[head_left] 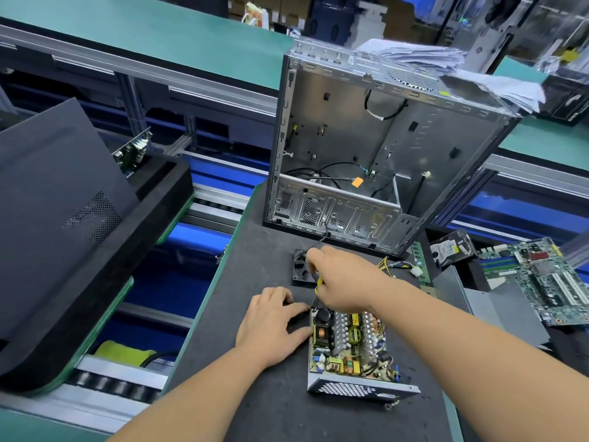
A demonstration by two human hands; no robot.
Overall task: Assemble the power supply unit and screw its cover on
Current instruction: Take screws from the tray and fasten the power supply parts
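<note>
One view only — a wide-angle camera worn on the person's head, looking forward and steeply down over both forearms onto the dark work mat (pixel 264 406). It sits close above the open power supply unit (pixel 350 346), near the frame's lower middle, with the empty computer case (pixel 376 148) standing just beyond. Straight lines bow toward the edges — the conveyor rails (pixel 134 70) curve across the top left.
</note>
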